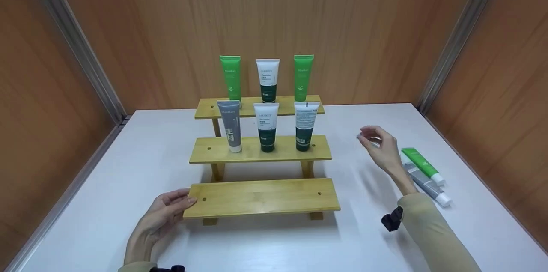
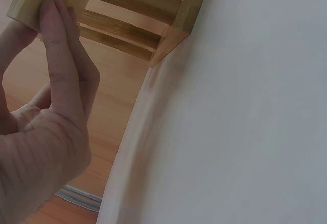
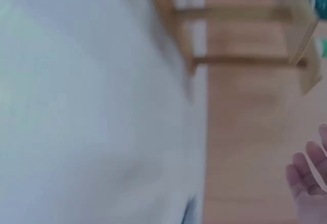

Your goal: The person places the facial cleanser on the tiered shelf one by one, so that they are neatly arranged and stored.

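My left hand point(image 1: 165, 212) pinches the left end of the lowest wooden shelf point(image 1: 261, 197), thumb on top and fingers underneath. In the left wrist view, the fingers point(image 2: 61, 66) press against the underside of the board. My right hand point(image 1: 381, 147) is raised to the right of the stand, fingers loosely bent. Its fingers point(image 3: 306, 173) look relaxed in the right wrist view, with no tube showing in them. Behind its wrist, a green tube point(image 1: 421, 165) and a grey tube point(image 1: 428, 184) lie on the white table point(image 1: 355, 242).
On the middle shelf point(image 1: 284, 156) stand a grey tube point(image 1: 231, 126) and two white-and-dark-green tubes point(image 1: 266, 126). The top shelf point(image 1: 205, 109) carries two green tubes point(image 1: 303, 77) flanking a white-and-dark-green one point(image 1: 268, 79). Wooden panels point(image 1: 274, 15) enclose the table at the back and sides.
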Motion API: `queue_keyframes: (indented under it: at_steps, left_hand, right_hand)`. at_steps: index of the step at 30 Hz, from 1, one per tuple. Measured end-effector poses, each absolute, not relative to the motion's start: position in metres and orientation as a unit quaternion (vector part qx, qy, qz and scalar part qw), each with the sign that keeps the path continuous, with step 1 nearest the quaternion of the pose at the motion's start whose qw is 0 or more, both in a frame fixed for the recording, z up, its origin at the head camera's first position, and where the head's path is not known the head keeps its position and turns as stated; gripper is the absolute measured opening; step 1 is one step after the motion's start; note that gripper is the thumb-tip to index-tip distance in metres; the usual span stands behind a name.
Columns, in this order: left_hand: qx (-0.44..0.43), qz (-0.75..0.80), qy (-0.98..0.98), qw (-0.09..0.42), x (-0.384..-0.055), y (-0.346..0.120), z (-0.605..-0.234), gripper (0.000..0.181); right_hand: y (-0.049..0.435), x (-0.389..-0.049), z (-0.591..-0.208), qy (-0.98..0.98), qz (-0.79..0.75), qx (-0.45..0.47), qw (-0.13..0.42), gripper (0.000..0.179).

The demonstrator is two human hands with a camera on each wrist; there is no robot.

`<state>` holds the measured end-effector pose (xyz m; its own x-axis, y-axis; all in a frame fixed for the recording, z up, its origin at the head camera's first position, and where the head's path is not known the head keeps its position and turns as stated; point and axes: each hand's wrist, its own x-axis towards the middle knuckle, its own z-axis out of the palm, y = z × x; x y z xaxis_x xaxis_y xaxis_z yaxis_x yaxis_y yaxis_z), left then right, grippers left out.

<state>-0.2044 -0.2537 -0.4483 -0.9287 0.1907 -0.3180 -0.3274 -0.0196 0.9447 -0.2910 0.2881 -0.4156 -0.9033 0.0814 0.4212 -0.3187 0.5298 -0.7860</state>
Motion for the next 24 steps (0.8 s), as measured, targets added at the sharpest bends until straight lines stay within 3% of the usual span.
queue_keyframes:
  at_steps: [8,24]
  left_hand:
    - [-0.061,0.712,0.677,0.177,-0.204,-0.252,-0.446,0.071]
    - [-0.044,0.714,0.674,0.183,-0.205,-0.254,-0.447,0.058]
  right_hand:
    - [0.333,-0.29,-0.436,-0.931,0.351,0.022,0.094,0.045]
    - [0.355,-0.289,-0.451,-0.941,0.336,-0.014,-0.036,0.066]
